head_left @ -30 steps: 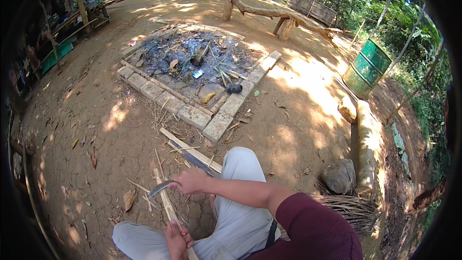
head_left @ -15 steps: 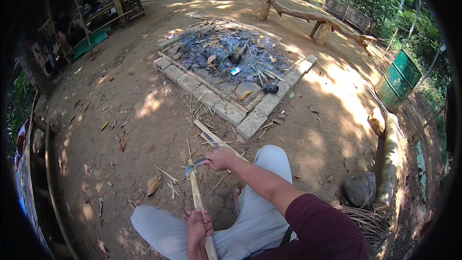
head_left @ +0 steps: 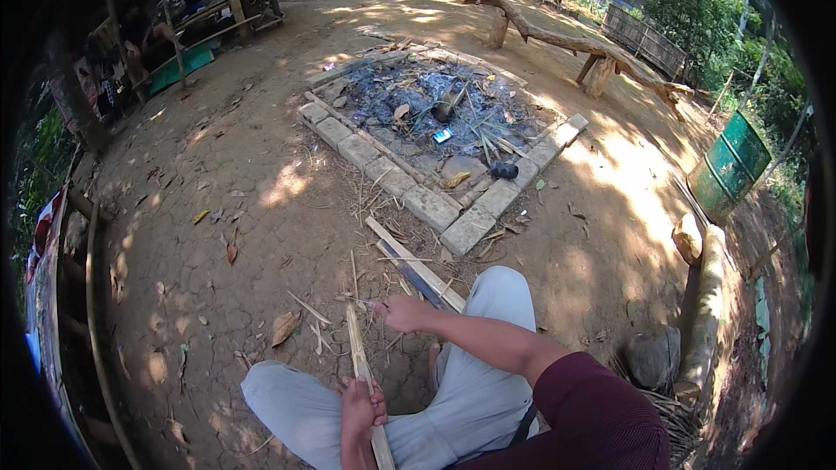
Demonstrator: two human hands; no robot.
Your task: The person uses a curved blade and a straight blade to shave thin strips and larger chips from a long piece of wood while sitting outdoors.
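Observation:
I sit on bare earth with my knees apart in light trousers. My left hand (head_left: 361, 413) grips the lower part of a long pale bamboo strip (head_left: 358, 350) that points away from me between my legs. My right hand (head_left: 406, 313), reaching in from a maroon sleeve, holds a knife (head_left: 364, 301). Its thin blade points left across the strip's far end and touches it there.
Two flat wooden slats (head_left: 418, 267) lie just beyond my right knee. Behind them is a brick-edged fire pit (head_left: 433, 206) full of ash and litter. A green barrel (head_left: 730, 165), a log (head_left: 709, 305) and a round stone (head_left: 653, 357) are on the right, and a log bench (head_left: 566, 35) stands far back.
The view has swung, so the fire pit sits more to the centre. My right hand keeps the knife at the strip's far end, the blade now lying flatter. The left hand's grip is unchanged.

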